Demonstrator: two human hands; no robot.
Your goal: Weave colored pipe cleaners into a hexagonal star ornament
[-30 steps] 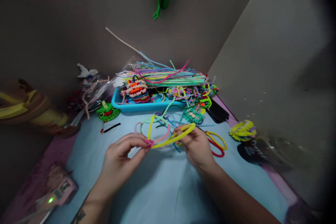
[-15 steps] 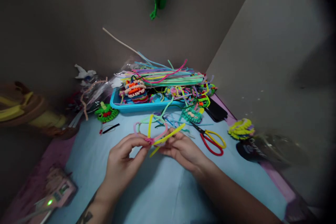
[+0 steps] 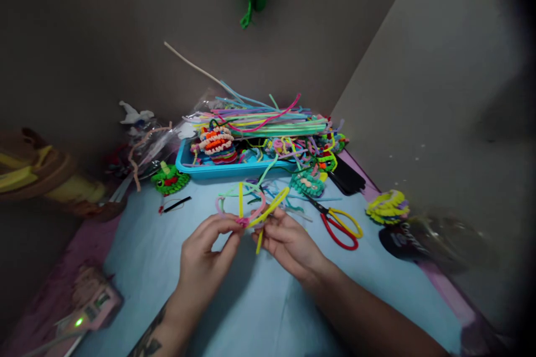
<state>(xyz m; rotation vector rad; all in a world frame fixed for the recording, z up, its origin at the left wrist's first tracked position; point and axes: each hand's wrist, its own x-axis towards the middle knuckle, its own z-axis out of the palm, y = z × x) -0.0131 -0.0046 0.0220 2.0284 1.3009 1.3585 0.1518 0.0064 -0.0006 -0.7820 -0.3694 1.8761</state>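
Between my hands is a small ring-shaped frame of bent pipe cleaners (image 3: 258, 209) in pink, lilac, green and yellow. My left hand (image 3: 211, 245) pinches it at a magenta twisted joint, thumb and index finger pressed together. Closed on the right side of the work is my right hand (image 3: 288, 240), its fingers around a yellow pipe cleaner (image 3: 274, 204) that bends into a narrow loop. One yellow end points down between the hands. Just behind lie loose pipe cleaner pieces (image 3: 288, 201) on the light blue cloth (image 3: 247, 301).
A blue tray (image 3: 234, 170) heaped with pipe cleaners stands at the back. Red-and-yellow-handled scissors (image 3: 341, 228) lie to the right, near a black phone (image 3: 347, 175) and a yellow woven piece (image 3: 387, 206). Left are a green figure (image 3: 170, 179) and a pink device (image 3: 98, 304) with a green light.
The yellow pipe cleaner has been folded over into a loop by my right hand, and its lower end now hangs more steeply. My left hand has shifted slightly right.
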